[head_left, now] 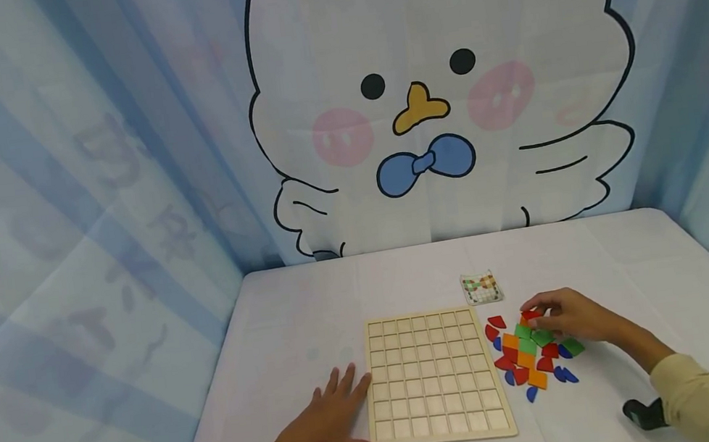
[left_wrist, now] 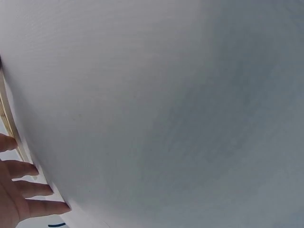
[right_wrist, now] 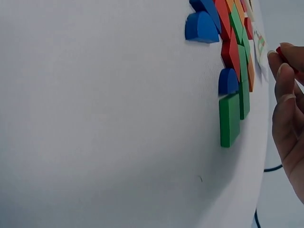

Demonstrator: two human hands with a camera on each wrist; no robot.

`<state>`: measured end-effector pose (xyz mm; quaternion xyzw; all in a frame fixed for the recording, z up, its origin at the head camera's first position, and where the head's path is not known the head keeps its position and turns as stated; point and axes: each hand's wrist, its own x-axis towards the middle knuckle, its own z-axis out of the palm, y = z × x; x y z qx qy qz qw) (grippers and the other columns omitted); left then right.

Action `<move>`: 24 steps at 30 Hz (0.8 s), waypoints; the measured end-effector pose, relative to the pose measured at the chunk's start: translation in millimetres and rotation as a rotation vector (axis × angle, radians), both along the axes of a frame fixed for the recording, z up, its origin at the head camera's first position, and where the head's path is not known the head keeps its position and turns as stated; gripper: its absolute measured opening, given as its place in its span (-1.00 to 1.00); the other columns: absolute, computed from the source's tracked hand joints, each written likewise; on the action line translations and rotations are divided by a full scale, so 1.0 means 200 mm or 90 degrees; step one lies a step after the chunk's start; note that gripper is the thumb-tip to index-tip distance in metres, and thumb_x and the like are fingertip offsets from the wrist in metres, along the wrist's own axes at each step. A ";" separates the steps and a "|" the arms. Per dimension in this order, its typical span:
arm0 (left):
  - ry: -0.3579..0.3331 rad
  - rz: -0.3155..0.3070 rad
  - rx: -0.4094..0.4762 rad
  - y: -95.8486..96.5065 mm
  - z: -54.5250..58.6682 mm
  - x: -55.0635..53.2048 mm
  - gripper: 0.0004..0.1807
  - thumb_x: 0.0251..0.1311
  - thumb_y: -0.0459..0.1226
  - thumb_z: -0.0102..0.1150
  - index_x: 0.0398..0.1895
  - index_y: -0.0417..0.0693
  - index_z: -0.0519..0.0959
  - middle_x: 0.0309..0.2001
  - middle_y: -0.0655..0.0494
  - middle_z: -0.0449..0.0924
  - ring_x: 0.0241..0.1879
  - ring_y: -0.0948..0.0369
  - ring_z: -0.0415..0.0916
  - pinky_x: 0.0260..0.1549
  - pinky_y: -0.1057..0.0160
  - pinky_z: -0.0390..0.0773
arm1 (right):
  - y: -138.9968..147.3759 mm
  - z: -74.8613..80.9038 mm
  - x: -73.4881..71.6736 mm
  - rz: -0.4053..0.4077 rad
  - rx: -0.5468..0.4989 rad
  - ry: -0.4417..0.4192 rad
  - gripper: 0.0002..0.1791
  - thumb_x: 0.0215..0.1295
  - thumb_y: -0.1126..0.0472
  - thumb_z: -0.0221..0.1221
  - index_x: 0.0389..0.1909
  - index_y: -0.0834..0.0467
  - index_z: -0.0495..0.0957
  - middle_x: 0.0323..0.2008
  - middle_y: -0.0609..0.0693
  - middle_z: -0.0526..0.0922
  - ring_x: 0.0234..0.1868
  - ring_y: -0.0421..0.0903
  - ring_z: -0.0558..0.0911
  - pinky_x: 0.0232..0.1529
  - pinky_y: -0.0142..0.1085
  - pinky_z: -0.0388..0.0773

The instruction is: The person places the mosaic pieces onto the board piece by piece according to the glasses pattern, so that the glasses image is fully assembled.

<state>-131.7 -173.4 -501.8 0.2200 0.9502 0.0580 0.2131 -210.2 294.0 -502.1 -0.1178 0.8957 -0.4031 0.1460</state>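
My left hand [head_left: 339, 416] lies with fingers spread on the table, its fingertips and thumb touching the left edge of a square wooden grid board [head_left: 438, 375]. The board's cells hold no pieces. In the left wrist view the same hand [left_wrist: 21, 190] shows straight, parted fingers. My right hand [head_left: 572, 314] pinches a red block [head_left: 531, 314] at the far end of a cluster of blocks. In the right wrist view a bit of red shows between thumb and fingertips of that hand [right_wrist: 289, 90]. Its full shape is hidden.
Red, orange, blue and green blocks [head_left: 526, 347] lie loosely right of the board. A small pattern card [head_left: 482, 287] sits behind them. A black object [head_left: 643, 414] rests by the right sleeve. A printed curtain [head_left: 431, 205] hangs behind the white table [head_left: 299, 315].
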 end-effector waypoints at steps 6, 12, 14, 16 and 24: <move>-0.003 0.003 0.015 0.00 0.01 0.00 0.30 -0.19 0.48 0.30 0.60 0.12 0.07 0.60 -0.22 -0.07 0.53 -0.34 -0.08 0.24 -0.47 0.24 | -0.08 -0.01 -0.01 -0.021 -0.001 0.015 -0.63 0.27 0.17 0.35 0.05 0.21 0.61 -0.31 0.02 0.63 -0.45 -0.08 0.56 -0.40 -0.33 0.65; -0.003 0.006 0.020 0.00 0.00 0.00 0.30 -0.19 0.48 0.30 0.61 0.12 0.06 0.60 -0.22 -0.08 0.54 -0.34 -0.09 0.24 -0.48 0.24 | -0.15 0.00 -0.01 -0.029 -0.014 0.015 -0.66 0.28 0.18 0.35 0.02 0.20 0.60 -0.33 0.02 0.63 -0.46 -0.06 0.56 -0.40 -0.32 0.65; -0.002 0.006 0.019 0.00 0.00 0.00 0.31 -0.20 0.49 0.29 0.61 0.13 0.06 0.60 -0.22 -0.08 0.54 -0.34 -0.09 0.24 -0.48 0.24 | -0.18 0.00 -0.01 -0.032 -0.017 0.013 -0.68 0.28 0.17 0.35 0.00 0.18 0.60 -0.34 0.02 0.62 -0.45 -0.06 0.57 -0.39 -0.33 0.65; -0.003 0.008 0.017 0.00 0.00 0.00 0.31 -0.20 0.49 0.29 0.61 0.13 0.06 0.60 -0.22 -0.08 0.54 -0.34 -0.09 0.24 -0.48 0.24 | -0.21 0.00 -0.01 -0.034 -0.014 0.018 -0.69 0.28 0.17 0.35 -0.01 0.17 0.60 -0.34 0.01 0.62 -0.44 -0.07 0.57 -0.39 -0.33 0.65; -0.010 0.010 0.025 -0.01 -0.01 0.00 0.31 -0.21 0.48 0.31 0.61 0.12 0.06 0.60 -0.23 -0.08 0.53 -0.34 -0.10 0.23 -0.49 0.23 | -0.31 -0.02 -0.02 -0.051 -0.016 0.036 -0.68 0.30 0.17 0.33 0.01 0.22 0.62 -0.37 0.01 0.61 -0.47 -0.07 0.57 -0.42 -0.35 0.62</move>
